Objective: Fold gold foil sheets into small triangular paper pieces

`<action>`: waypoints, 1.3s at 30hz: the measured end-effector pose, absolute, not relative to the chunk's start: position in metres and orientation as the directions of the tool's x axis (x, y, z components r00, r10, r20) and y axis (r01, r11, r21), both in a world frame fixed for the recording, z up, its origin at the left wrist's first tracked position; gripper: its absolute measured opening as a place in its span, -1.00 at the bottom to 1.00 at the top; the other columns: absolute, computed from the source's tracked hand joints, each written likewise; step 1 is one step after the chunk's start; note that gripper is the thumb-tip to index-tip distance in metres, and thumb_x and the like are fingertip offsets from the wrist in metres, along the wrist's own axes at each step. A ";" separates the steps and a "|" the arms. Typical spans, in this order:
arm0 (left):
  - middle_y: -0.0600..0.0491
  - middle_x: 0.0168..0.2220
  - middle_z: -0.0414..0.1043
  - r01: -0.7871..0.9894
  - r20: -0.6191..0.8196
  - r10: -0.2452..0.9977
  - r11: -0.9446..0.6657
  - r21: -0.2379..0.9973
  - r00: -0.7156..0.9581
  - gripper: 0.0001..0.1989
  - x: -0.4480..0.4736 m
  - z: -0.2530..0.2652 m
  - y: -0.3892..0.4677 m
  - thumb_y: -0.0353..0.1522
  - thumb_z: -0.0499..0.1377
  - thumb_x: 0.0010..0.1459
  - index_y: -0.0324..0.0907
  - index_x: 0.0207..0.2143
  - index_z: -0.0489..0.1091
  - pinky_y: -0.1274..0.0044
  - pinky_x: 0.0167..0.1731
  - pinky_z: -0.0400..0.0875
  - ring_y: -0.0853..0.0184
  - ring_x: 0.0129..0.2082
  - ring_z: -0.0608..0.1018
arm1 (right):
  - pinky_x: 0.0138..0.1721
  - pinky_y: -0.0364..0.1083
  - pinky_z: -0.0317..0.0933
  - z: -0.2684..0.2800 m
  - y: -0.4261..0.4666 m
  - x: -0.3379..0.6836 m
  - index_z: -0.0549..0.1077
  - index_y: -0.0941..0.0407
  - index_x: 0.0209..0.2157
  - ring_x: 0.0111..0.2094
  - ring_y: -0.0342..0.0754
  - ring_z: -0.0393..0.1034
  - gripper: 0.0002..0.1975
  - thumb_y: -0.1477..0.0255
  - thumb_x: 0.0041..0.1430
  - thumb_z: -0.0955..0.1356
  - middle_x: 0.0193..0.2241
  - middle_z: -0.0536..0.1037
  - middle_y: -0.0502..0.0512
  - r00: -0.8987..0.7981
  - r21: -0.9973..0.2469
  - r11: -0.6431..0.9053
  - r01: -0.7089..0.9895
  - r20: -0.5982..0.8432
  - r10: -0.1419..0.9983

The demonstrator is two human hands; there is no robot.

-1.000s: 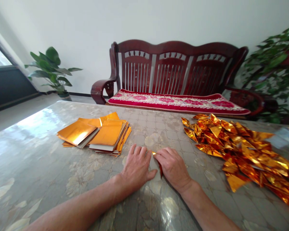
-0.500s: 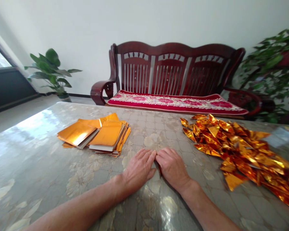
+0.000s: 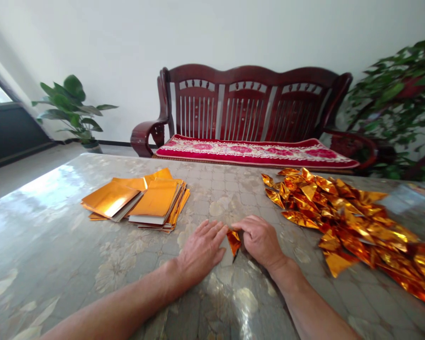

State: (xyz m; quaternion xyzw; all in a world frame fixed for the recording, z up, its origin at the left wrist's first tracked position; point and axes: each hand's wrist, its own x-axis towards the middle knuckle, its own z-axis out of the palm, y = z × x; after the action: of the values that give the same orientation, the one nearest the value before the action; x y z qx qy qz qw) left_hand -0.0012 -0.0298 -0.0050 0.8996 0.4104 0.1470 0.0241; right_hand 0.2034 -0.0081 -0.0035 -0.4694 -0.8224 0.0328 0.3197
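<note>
Gold foil [image 3: 234, 242] between flat left grip [image 3: 204, 245] and curled right grip [image 3: 261, 241], latter's hold unclear

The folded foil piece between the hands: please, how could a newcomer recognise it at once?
On the patterned table before the dark red bench, find the left hand and right hand. Between them sits a small orange-gold foil piece. Unlike the flat sheets at left and the heap at right, it lies apart.
</note>
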 end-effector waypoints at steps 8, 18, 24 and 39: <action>-0.02 0.17 0.36 0.729 0.244 0.743 -0.665 0.163 0.623 -0.58 -0.001 -0.002 -0.030 -0.37 0.12 0.21 -0.12 0.13 0.27 0.30 0.25 0.15 0.23 0.20 0.36 | -0.25 -0.15 0.23 -0.001 -0.008 0.203 0.59 0.03 -0.37 -0.31 -0.11 0.40 -0.60 0.74 -0.07 0.25 -0.41 0.57 -0.02 -0.358 -0.351 0.534 0.769 0.456 0.815; -0.04 0.18 0.35 0.729 0.246 0.743 -0.665 0.161 0.623 -0.58 -0.003 -0.004 -0.030 -0.36 0.10 0.23 -0.12 0.15 0.27 0.24 0.26 0.10 0.20 0.21 0.35 | -0.24 -0.11 0.17 0.002 -0.006 0.201 0.52 0.03 -0.43 -0.28 -0.06 0.34 -0.83 0.58 -0.03 0.36 -0.42 0.54 -0.03 -0.312 -0.389 0.442 0.809 0.354 0.882; -0.02 0.20 0.32 0.735 0.210 0.754 -0.655 0.175 0.622 -0.60 -0.003 -0.003 -0.030 -0.35 0.08 0.25 -0.11 0.15 0.26 0.20 0.28 0.03 0.16 0.23 0.31 | -0.26 -0.11 0.12 0.004 -0.007 0.198 0.48 0.03 -0.48 -0.31 -0.06 0.30 -0.86 0.57 -0.06 0.36 -0.44 0.52 -0.04 -0.228 -0.403 0.339 0.850 0.299 0.927; -0.02 0.19 0.33 0.731 0.210 0.748 -0.661 0.167 0.629 -0.61 -0.004 -0.001 -0.030 -0.36 0.08 0.24 -0.09 0.13 0.27 0.12 0.27 0.00 0.15 0.22 0.32 | -0.20 -0.13 0.19 -0.006 0.000 0.210 0.61 -0.03 -0.35 -0.27 -0.12 0.37 -0.62 0.69 0.00 0.28 -0.36 0.55 -0.05 -0.399 -0.468 0.519 0.715 0.337 0.853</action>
State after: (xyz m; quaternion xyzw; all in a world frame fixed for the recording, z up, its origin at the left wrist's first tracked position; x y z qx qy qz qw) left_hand -0.0039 -0.0302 -0.0012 0.9020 0.4101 0.1312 0.0327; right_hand 0.2100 0.0003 -0.0063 -0.4740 -0.8269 0.1251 0.2754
